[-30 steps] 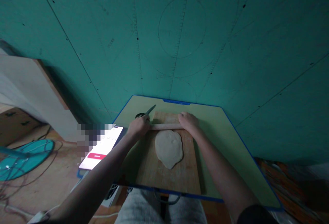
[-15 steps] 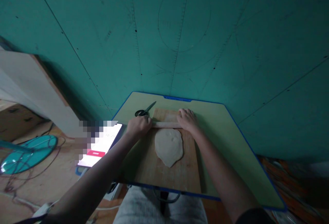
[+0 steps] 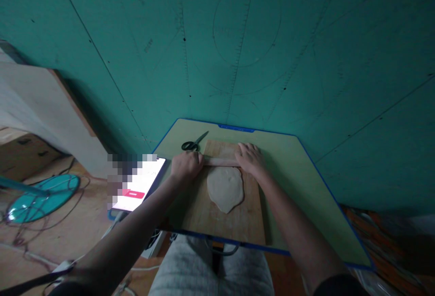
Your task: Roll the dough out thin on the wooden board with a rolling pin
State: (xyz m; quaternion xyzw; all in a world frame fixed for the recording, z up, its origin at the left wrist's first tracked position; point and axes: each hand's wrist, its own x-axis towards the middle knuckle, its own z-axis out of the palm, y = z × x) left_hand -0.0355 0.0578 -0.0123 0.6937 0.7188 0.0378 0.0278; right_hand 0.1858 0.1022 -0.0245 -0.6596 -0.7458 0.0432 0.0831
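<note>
A pale wooden rolling pin (image 3: pixel 220 162) lies crosswise at the far edge of a flattened piece of dough (image 3: pixel 225 189). My left hand (image 3: pixel 188 164) is closed around its left end. Over its right end, my right hand (image 3: pixel 249 157) curls its fingers, palm down. The dough is roughly round, with a blunt point toward me. Beneath it is a wooden cutting board (image 3: pixel 251 223). Black-handled scissors (image 3: pixel 193 144) lie just beyond my left hand, blades pointing away to the right.
The board rests on a small pale table (image 3: pixel 292 187) with a blue rim, against a green wall (image 3: pixel 258 83). A lit phone or tablet screen (image 3: pixel 139 185) is at the table's left side. Cables and a turquoise round base (image 3: pixel 50 196) are on the floor to the left.
The whole view has shifted slightly with my head. Both hands keep their places on the rolling pin, which stays near the dough's far edge.
</note>
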